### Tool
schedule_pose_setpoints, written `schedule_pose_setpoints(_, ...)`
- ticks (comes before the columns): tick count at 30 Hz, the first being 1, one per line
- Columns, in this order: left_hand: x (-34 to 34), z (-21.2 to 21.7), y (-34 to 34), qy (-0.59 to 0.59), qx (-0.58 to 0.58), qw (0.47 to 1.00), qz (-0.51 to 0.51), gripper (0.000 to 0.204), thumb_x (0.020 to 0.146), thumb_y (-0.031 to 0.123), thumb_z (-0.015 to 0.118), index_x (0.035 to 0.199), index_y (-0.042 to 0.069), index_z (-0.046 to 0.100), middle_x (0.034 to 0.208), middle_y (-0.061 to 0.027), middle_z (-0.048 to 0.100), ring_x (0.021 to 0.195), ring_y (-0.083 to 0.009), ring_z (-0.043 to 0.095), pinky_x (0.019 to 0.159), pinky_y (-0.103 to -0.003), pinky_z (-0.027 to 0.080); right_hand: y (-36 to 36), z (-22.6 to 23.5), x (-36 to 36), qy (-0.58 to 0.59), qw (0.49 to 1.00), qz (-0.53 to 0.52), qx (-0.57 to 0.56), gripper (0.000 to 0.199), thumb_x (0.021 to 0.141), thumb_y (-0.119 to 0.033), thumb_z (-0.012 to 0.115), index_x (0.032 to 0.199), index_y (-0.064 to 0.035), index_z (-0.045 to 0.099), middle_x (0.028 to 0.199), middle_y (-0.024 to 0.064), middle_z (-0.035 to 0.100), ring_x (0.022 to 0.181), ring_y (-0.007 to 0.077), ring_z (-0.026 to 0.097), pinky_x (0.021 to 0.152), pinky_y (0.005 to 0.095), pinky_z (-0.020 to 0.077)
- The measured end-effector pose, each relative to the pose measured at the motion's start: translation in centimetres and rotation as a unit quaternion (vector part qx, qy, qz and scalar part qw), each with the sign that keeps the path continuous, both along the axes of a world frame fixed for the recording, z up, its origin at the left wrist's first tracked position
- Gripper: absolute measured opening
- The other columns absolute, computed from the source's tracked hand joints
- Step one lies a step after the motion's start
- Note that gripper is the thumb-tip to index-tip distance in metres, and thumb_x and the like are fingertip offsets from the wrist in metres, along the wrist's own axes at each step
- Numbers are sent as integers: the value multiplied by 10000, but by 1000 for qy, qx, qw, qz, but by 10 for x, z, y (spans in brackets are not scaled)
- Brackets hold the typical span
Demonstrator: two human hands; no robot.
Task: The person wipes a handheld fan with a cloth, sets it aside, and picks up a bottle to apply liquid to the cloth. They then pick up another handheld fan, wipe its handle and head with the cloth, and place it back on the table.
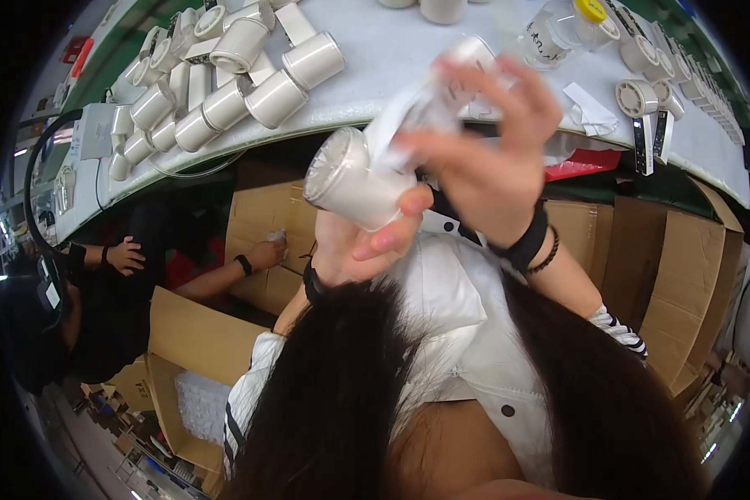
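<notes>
My left hand grips a short white cylinder, tilted, with clear wrinkled film over its end. Right above it is my right hand, smeared by motion, with its thumb reaching toward the cylinder. A blurred whitish sheet or film lies between that thumb and the cylinder; whether the fingers pinch it I cannot tell. Behind the right fingers, another white cylinder shows in part on the white table.
Many similar cylinders are piled at the table's left. A clear jar with a yellow lid, crumpled white paper and more white parts lie at right. Cardboard boxes stand below. Another person's hand reaches into one at left.
</notes>
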State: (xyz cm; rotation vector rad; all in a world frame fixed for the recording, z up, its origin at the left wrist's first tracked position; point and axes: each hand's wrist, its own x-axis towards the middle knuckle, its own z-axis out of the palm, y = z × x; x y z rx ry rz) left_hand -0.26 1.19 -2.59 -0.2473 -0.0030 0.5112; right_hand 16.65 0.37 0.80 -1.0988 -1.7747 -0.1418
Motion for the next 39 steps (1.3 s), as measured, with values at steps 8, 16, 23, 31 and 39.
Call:
schedule_pose_setpoints(8,1,0,-1,-68,-5,997,-41,510,909,428,392,1286,84,412,925,-276,487,491,-266,533,296,-244,386,15,-14,42,377,916,-10,-137,132,808,-59,654,938,-39,669,894,45,644,811,113,565,734,218,436)
schedule_pose_setpoints(16,3,-2,2,-102,-20,994,-40,527,904,410,405,1325,94,375,933,-291,484,498,-282,542,296,-245,395,5,-10,42,509,858,12,-64,306,884,-4,540,1179,43,474,1020,111,616,933,156,580,836,259,458)
schedule_pose_setpoints(23,3,0,-3,-86,4,996,-25,566,894,427,425,1336,81,351,922,-294,481,475,-272,532,299,-244,397,-3,-7,39,451,887,28,-97,243,885,-18,548,1117,48,521,1022,113,611,915,158,584,819,261,466)
schedule_pose_setpoints(31,2,-8,-2,-33,121,991,-52,604,893,467,419,1360,96,321,875,-295,490,439,-247,506,296,-232,386,-10,8,31,475,879,-16,-48,220,838,-57,640,1040,22,605,900,17,599,775,54,528,703,171,422)
schedule_pose_setpoints(39,-5,3,-1,127,200,971,10,394,924,407,365,1142,92,457,862,-286,511,407,-234,484,297,-248,375,-15,4,9,248,962,-113,-15,233,743,60,670,963,-16,654,961,54,557,753,109,534,669,219,447)
